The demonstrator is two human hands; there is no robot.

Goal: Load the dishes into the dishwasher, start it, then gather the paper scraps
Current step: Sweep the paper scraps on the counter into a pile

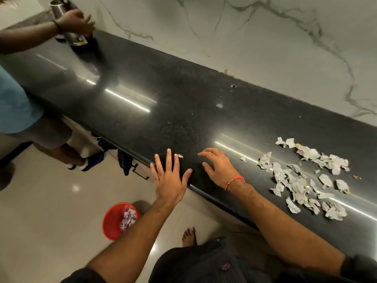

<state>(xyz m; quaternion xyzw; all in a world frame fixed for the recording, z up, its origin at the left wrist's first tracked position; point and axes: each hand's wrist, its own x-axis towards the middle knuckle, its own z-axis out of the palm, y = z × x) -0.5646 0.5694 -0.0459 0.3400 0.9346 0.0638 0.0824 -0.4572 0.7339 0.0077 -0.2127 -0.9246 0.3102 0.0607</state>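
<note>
Several torn white paper scraps (306, 178) lie scattered on the black stone counter (163, 111) at the right. One tiny scrap (180, 155) lies by itself near the counter's front edge, just beyond my fingertips. My left hand (170, 178) is spread flat at the counter's edge, fingers apart, holding nothing. My right hand (219, 166) hovers over the counter with curled, parted fingers, empty, to the left of the scrap pile. A red bucket (114, 223) on the floor holds crumpled paper.
Another person stands at the far left, a hand (75, 22) on a steel bottle (69, 27) on the counter. A marble wall (265, 41) backs the counter. A dark cloth (124, 162) hangs below the counter's edge. My bare foot (188, 235) is on the glossy tiled floor.
</note>
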